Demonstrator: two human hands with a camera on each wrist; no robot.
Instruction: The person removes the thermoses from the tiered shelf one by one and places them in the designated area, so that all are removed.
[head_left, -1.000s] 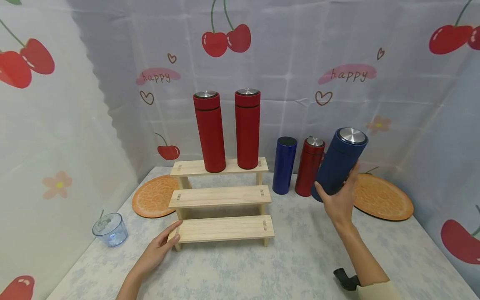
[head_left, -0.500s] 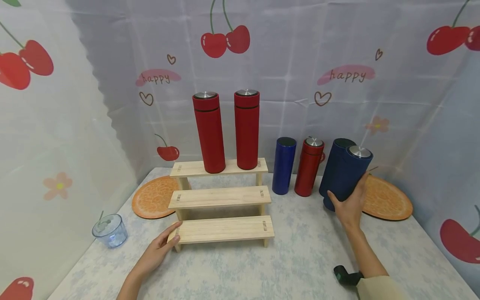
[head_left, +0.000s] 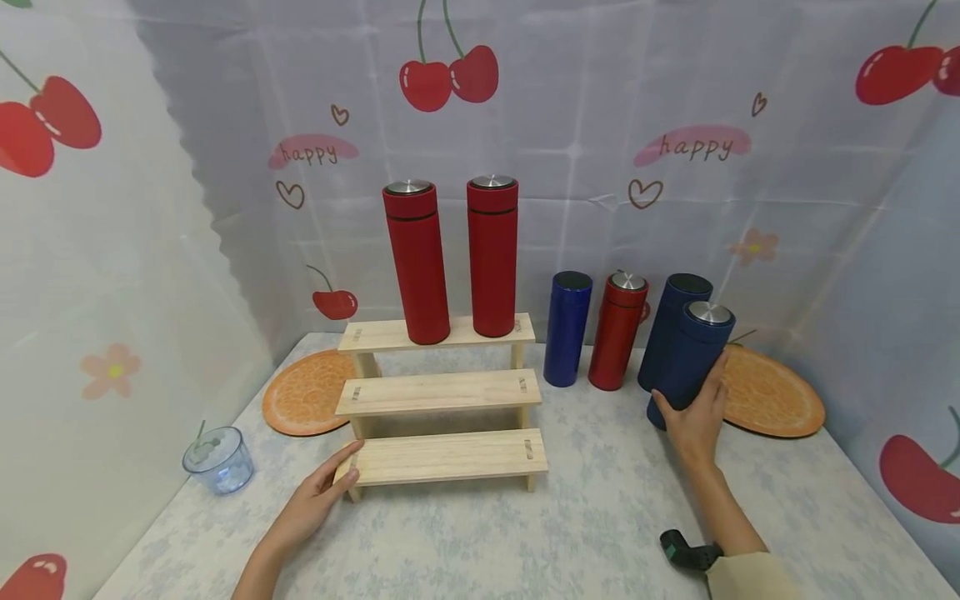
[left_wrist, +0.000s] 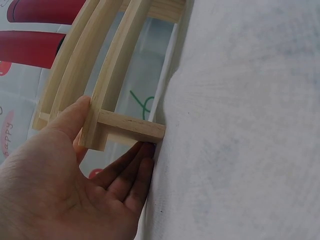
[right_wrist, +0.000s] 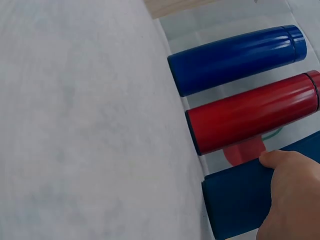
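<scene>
Your right hand [head_left: 693,421] grips the dark blue flask [head_left: 690,362] low on its body, fingers and thumb curled round it; the flask stands on the table [head_left: 600,517], tilted a little to the right, silver cap up. In the right wrist view your thumb lies on its dark blue side [right_wrist: 240,200]. Just behind it, touching or nearly so, stands a second dark blue flask [head_left: 671,321] with a dark top. Left of that come a red flask [head_left: 617,332] with a silver cap, then a brighter blue flask [head_left: 566,327], both upright near the backdrop. An orange-slice mat [head_left: 772,392] lies just right of the flask you hold, partly behind your hand.

Your left hand [head_left: 315,500] rests open at the left end of the bottom step of the wooden riser [head_left: 442,392], thumb against the step's end, fingers straight; the left wrist view shows the fingers [left_wrist: 130,172] lying flat under the leg on the table. Two tall red flasks [head_left: 450,258] stand upright side by side on the top step, silver caps up. The middle and bottom steps bear nothing.

A second orange-slice mat [head_left: 300,393] lies left of the riser, partly under it. A small clear jar [head_left: 217,458] with a lid sits near the table's left edge, well apart from your left hand. Cherry-print cloth [head_left: 577,125] hangs behind
</scene>
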